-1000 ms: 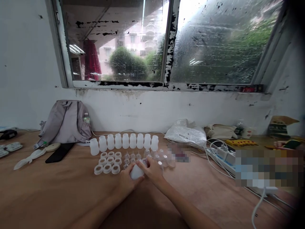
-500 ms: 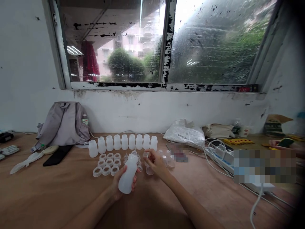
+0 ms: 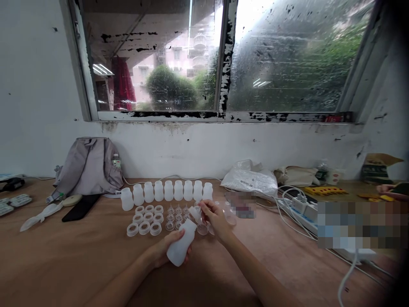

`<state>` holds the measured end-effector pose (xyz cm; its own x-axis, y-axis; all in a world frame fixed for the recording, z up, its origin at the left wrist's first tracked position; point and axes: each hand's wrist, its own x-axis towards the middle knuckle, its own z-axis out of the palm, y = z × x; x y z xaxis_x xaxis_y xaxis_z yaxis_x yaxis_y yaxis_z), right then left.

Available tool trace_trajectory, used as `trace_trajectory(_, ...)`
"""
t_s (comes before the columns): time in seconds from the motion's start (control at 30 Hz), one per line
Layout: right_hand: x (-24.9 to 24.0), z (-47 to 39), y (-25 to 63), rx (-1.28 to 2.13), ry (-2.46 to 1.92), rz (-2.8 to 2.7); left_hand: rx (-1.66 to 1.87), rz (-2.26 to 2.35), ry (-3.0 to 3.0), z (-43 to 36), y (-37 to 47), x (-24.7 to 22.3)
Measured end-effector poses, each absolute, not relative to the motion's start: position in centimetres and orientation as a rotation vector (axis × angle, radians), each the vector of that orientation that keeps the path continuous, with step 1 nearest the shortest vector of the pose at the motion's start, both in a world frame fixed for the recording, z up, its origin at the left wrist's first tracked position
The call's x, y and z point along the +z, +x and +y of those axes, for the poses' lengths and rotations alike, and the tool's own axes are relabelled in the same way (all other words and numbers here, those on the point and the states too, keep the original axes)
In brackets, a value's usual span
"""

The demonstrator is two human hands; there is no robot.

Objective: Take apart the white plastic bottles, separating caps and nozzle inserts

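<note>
A frosted white baby bottle (image 3: 180,247) leans to the right in my left hand (image 3: 171,245), its fingers wrapped round the body. Just above the bottle's neck, my right hand (image 3: 213,215) pinches a small translucent nipple top (image 3: 194,212), tilted and apart from the neck or nearly so. Several clear nipples (image 3: 170,217) stand in rows behind the bottle. To their left lie rows of white screw rings (image 3: 146,216). Clear domed caps (image 3: 202,229) sit under and beside my right hand, partly hidden by it. A row of upright bottles (image 3: 168,190) lines the back.
A grey backpack (image 3: 87,166) and a black flat object (image 3: 80,208) lie at the left. A plastic-wrapped package (image 3: 251,179) is at the back right. White cables and power strips (image 3: 298,209) run along the right, near another person's hand (image 3: 385,189).
The nipple top has come off the bottle's neck and is now in my right hand, which was beside it with bent fingers. The bottle has tilted further right and sunk slightly.
</note>
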<state>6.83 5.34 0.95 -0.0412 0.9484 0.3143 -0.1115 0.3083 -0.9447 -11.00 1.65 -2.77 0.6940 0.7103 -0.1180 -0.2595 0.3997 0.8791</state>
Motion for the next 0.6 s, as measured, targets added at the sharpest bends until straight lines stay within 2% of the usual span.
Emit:
trace_trajectory(0.17, 1.1, 5.6, 7.5, 0.942, -0.889, -1.253, 0.788, 0.677, 1.135, 2.9, -14.9, -0.7)
trace_trajectory(0.37, -0.1, 5.9, 6.8, 0.831, -0.934, -1.410, 1.333, 1.239, 1.500, 5.4, -25.1, 1.7)
trace_trajectory(0.47, -0.4, 5.4, 6.3, 0.680, -0.985, -1.587, 1.495, 1.552, 1.548, 6.8, -29.9, 0.5)
trace_trajectory(0.6, -0.8, 3.9, 5.2, 0.436, -0.999, -1.925, 1.439, 1.871, 1.530, 9.3, -33.7, -2.7)
